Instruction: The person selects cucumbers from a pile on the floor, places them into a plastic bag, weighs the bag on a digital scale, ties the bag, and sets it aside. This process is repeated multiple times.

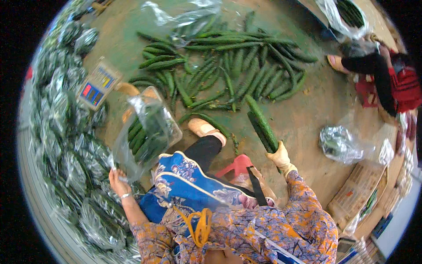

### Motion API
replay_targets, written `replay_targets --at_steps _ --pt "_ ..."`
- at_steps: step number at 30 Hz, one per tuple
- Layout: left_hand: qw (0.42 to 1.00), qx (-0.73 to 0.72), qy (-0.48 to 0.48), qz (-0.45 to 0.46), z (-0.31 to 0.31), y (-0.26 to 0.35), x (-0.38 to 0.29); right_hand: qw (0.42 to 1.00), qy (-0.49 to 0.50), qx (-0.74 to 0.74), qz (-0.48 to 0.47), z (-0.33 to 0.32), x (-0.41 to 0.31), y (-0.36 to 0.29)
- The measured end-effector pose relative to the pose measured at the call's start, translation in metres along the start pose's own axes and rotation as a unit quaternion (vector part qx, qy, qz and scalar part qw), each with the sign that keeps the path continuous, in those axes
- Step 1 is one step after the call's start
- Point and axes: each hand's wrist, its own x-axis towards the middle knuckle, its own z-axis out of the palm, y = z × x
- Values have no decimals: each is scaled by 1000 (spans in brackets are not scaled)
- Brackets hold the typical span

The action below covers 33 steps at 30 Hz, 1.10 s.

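My right hand, in a pale glove, grips the lower ends of long green cucumbers that point up and away over the floor. My bare left hand, with a band at the wrist, pinches the edge of a clear plastic bag. That bag holds cucumbers and lies over a shallow tray beside a digital scale. Beyond my foot spreads a large pile of cucumbers, some laid across others.
Bagged cucumbers are heaped along the left side. A person sits at the upper right near a bag-lined container. At right lie a clear bag and a cardboard box. A pink stool is between my arms.
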Motion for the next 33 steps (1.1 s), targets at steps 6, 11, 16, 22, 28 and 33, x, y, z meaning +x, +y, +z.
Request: replay_targets --at_steps 6,11,16,22,28,33 --pt "887 310 41 340 42 60 -59 938 93 -102 -318 4 -7 -131" --pt "934 123 -171 289 91 101 -110 840 186 -133 -493 7 -33 -211" --pt "923 55 -237 297 94 112 -126 783 215 -140 -567 4 -58 -247" --pt "935 63 -193 289 88 117 -151 759 236 -144 -590 -7 -82 -248" --pt "928 76 -209 299 85 129 -173 760 224 -130 -595 -20 -95 -236" --pt "922 86 -249 284 89 137 -187 776 202 -111 -587 -32 -102 -225"
